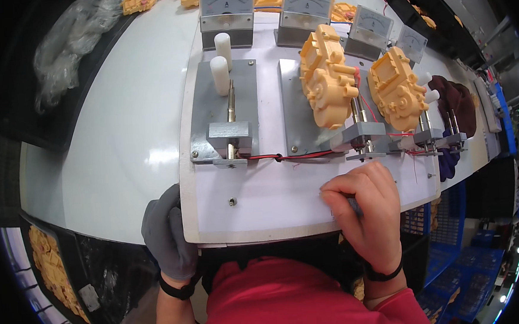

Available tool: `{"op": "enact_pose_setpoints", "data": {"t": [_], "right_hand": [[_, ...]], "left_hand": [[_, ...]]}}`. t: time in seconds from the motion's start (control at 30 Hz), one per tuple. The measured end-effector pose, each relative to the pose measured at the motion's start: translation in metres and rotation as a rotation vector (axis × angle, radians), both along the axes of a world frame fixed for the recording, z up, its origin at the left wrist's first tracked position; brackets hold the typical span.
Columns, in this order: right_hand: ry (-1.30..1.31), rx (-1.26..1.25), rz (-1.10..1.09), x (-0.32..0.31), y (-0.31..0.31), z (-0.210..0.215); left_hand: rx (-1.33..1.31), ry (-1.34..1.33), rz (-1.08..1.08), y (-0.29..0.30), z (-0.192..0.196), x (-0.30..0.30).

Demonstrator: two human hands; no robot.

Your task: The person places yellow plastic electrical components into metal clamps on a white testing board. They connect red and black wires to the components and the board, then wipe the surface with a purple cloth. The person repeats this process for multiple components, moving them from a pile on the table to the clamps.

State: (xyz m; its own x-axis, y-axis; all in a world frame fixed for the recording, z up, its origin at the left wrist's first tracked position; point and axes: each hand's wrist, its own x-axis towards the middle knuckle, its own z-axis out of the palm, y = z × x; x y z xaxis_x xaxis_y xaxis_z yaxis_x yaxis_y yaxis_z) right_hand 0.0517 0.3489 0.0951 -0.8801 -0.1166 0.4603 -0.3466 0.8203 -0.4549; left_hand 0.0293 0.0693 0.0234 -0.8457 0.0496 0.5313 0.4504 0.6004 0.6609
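Note:
My left hand (170, 231), in a grey glove, is closed beside the front left corner of a white-topped board (280, 211). Whatever it may hold is hidden. Bare, my right hand (369, 209) is curled closed over the board's front part. Its knuckles are at the small end plate of a metal plunger fixture (362, 133), and I cannot tell if they touch. Any thing inside those fingers is hidden too. Above that fixture leans a yellow plastic gear housing (327, 80). A second yellow housing (396, 91) is set on the fixture to its right.
At left, a grey fixture (229, 134) with two white pegs (220, 75) carries no housing. Several analog meters, one an ammeter (227, 11), line the back. Red and black wires (295, 155) join the fixtures. Black bins flank the table; a dark cloth (455, 105) lies right.

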Motion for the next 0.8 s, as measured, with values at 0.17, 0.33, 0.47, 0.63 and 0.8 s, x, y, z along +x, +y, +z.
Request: {"op": "enact_pose_setpoints", "data": {"t": [0.17,0.33,0.47,0.63,0.8], "right_hand": [[-0.007,-0.003,-0.01,-0.0014,0.0004,0.0017],[-0.01,-0.009,-0.017,-0.0011,-0.0007,0.0016],[-0.046,-0.015,-0.032,0.0006,-0.0022,0.0037],[-0.043,-0.018,-0.032,0.0012,-0.0017,0.0018],[-0.027,-0.025,-0.022,0.0007,-0.0017,0.0018]], "left_hand": [[-0.03,0.009,-0.005,0.0013,0.004,-0.0023],[-0.037,0.051,0.004,0.0003,0.0003,-0.002],[-0.042,0.044,-0.006,-0.0007,0.0009,-0.0021],[-0.046,0.055,0.007,-0.0001,0.0001,-0.0015],[-0.037,0.055,0.007,-0.0009,-0.0016,-0.0014]]}}
